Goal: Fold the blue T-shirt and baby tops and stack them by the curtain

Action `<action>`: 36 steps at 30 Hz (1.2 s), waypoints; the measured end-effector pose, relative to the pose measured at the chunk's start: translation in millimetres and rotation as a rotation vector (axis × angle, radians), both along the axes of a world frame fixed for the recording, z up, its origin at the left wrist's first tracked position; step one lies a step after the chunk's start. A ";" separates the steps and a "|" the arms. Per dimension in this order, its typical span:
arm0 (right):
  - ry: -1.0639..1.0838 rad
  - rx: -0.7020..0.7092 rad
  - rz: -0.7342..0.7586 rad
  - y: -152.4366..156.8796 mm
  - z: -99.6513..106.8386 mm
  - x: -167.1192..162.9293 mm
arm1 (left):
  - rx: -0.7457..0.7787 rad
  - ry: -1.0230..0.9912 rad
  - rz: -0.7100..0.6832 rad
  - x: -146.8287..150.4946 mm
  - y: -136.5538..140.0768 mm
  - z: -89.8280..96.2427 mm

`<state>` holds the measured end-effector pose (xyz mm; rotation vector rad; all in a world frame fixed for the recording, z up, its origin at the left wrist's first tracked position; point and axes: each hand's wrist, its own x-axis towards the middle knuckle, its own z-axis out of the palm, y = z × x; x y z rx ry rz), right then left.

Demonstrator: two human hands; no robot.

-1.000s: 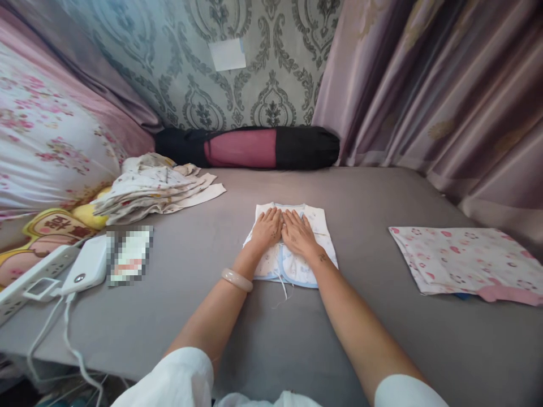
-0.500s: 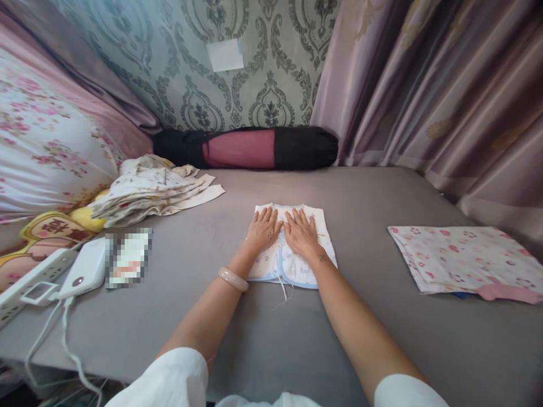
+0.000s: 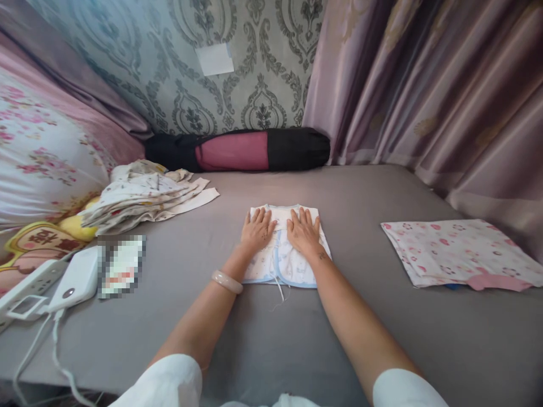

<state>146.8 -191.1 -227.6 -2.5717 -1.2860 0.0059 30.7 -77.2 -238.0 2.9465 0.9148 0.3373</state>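
Observation:
A white baby top (image 3: 278, 257) with pale blue edging and thin white ties lies folded flat on the grey sheet. On its upper left part rests my left hand (image 3: 258, 229), palm down with fingers stretched out. My right hand (image 3: 304, 230) lies flat on the upper right part, its fingers spread a little. Between the two hands a strip of the cloth shows. The ties and a loose thread trail from the lower edge towards me. Cloth beneath both palms is hidden.
At the right lies a folded white cloth with pink prints (image 3: 458, 251). Rumpled printed clothes (image 3: 148, 195) lie at the left, near a power strip (image 3: 36, 285), a white charger-like device (image 3: 75, 280) and cables. A long black and pink bag (image 3: 233, 151) lines the wall.
My hands have moved slightly apart across the baby top, widening the gap between them. Both stay flat on it. The view has turned a little to the right.

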 end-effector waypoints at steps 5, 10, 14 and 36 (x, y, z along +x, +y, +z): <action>0.007 -0.032 0.007 -0.1 -1.0 1.3 | -0.078 0.032 -0.009 0.8 2.3 0.5; 0.016 -0.030 0.005 0.8 0.7 0.8 | -0.121 0.051 -0.015 0.8 5.0 2.9; 0.085 -0.075 0.028 -2.0 7.2 3.3 | -0.164 0.055 -0.010 -6.0 6.3 8.4; 0.075 -0.126 0.260 -66.4 10.8 -55.0 | -0.129 0.109 -0.183 -70.4 -69.6 11.1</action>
